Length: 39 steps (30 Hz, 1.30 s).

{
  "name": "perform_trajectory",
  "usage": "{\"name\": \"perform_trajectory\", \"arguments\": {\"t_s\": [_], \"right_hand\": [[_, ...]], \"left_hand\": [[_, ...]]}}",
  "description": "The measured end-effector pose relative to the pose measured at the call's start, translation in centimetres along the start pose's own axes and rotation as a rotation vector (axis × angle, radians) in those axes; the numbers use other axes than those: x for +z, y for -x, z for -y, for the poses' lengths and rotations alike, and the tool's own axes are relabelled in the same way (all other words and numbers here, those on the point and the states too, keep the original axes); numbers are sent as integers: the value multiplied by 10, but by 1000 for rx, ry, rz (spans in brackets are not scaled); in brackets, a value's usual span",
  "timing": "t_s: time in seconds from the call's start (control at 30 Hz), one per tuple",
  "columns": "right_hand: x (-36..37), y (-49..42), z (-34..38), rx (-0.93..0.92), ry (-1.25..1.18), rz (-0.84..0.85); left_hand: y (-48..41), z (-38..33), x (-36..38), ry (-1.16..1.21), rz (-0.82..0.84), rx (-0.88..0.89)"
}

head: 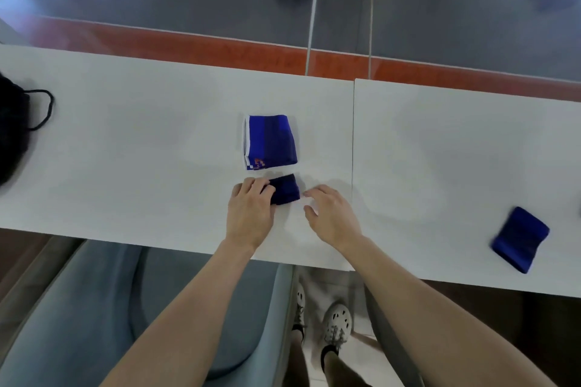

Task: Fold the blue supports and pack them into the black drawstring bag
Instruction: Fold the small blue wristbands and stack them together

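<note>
Blue supports, count: three, all lying on the bench.
Small blue support [285,190]: dark, folded to a short block, lying between the two hands. Its left end is under the left hand's fingers.
Large blue support [270,141]: folded flat, with white edging on its left side and a small orange mark at its near left corner. It lies just beyond the fingertips of both hands, close to the small one but apart from it.
Third blue support [520,239]: lies tilted, well off to the right of the right hand, near the bench's front edge.
Black drawstring bag [12,132]: one, far to the left of the left hand, cut off by the picture's edge. Its cord loop lies on the bench toward the hands.
Left hand [250,214]: fingers bent over the small support's left end, gripping it.
Right hand [333,214]: holds nothing, fingers loosely spread. Its fingertips are at the small support's right edge, and I cannot tell if they touch it.
Bench [141,151]: white, two tops butted together, with the seam just right of the right hand.
Room: grey floor [188,0] with an orange-red stripe beyond the bench. One blue-grey chair [94,308] below the left forearm. Two white shoes [338,322] on pale tiles between the forearms.
</note>
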State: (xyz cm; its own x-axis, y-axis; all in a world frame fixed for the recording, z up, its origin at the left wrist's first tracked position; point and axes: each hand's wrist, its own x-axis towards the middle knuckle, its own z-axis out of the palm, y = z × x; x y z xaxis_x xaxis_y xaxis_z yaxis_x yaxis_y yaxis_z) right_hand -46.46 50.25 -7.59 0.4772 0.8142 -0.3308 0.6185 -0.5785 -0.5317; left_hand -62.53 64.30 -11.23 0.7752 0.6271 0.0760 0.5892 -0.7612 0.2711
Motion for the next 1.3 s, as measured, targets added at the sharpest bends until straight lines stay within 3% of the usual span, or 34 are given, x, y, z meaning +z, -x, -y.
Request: {"name": "perform_trajectory", "arguments": {"t_s": [0.1, 0.37, 0.67, 0.87, 1.3], "right_hand": [[-12, 11, -9, 68, 113, 74], [-28, 38, -26, 148, 126, 122], [-38, 50, -42, 187, 92, 111], [-40, 54, -45, 205, 57, 108], [-47, 55, -45, 211, 55, 91]], "left_hand": [[2, -6, 2, -92, 27, 113], [-7, -17, -4, -136, 71, 163], [-26, -11, -4, -194, 45, 15], [-37, -3, -1, -233, 29, 47], [-22, -33, -23, -93, 5, 64]]}}
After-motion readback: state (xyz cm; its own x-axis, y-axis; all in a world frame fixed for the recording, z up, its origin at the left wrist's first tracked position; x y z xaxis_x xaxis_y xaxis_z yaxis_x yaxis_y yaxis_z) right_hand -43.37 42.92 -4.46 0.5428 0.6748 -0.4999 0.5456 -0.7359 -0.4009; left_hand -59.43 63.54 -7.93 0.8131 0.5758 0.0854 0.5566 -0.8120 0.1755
